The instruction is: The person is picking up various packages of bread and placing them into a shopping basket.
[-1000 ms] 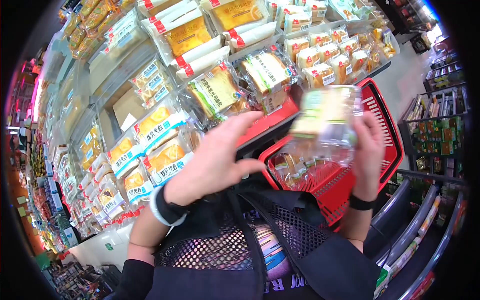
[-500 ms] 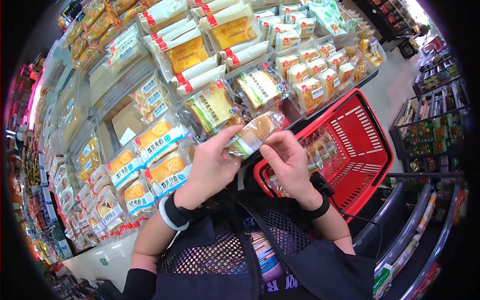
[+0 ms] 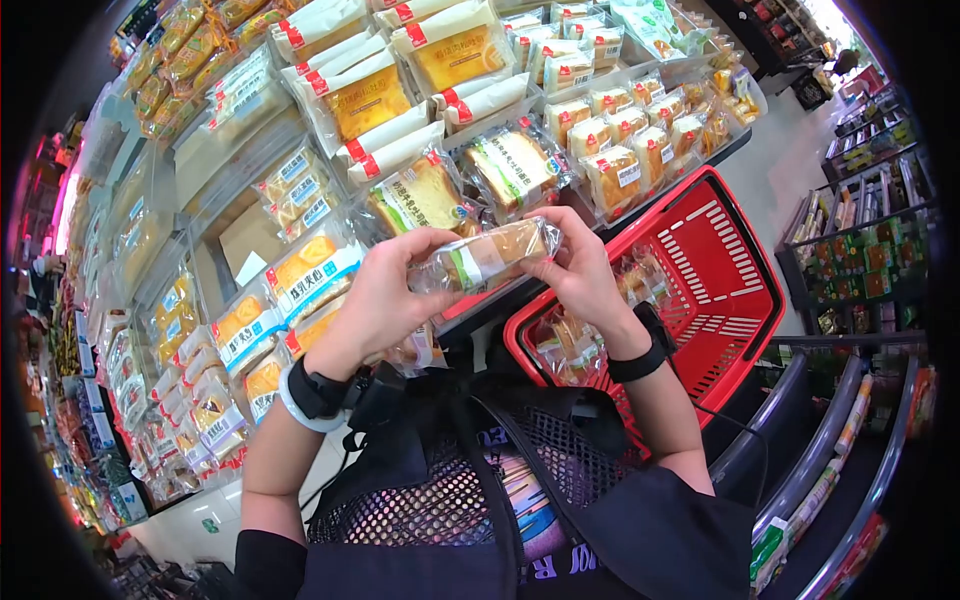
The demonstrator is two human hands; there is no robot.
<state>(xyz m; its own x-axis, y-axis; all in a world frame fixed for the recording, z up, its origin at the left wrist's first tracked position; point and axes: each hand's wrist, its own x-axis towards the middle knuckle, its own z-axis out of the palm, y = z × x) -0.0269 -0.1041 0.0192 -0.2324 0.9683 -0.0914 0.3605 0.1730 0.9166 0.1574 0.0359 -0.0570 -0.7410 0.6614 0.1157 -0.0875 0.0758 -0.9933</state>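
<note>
Between my two hands is a clear-wrapped loaf of sliced bread (image 3: 492,255) with a white and green label. My left hand (image 3: 392,290) grips its left end, thumb below and fingers on top. At the right end, my right hand (image 3: 580,270) pinches it between thumb and fingers. The loaf lies nearly level, over the front edge of the bread display. Just behind it sit two packs of sliced toast, one yellowish pack (image 3: 425,195) and one whiter pack (image 3: 512,168). Below my right hand, a red shopping basket (image 3: 742,300) contains several wrapped bread packs (image 3: 572,345).
Trays of packaged bread fill the display, with blue-and-white packs (image 3: 312,270) at left and small wrapped cakes (image 3: 615,180) at right. Curved metal rails (image 3: 815,450) stand at lower right. Shelves of goods (image 3: 870,240) line the far right, beyond a floor aisle.
The loaf has turned from a slanted, face-on pose to nearly level, showing its side. My right hand has risen to hold its right end, and my left hand has shifted left.
</note>
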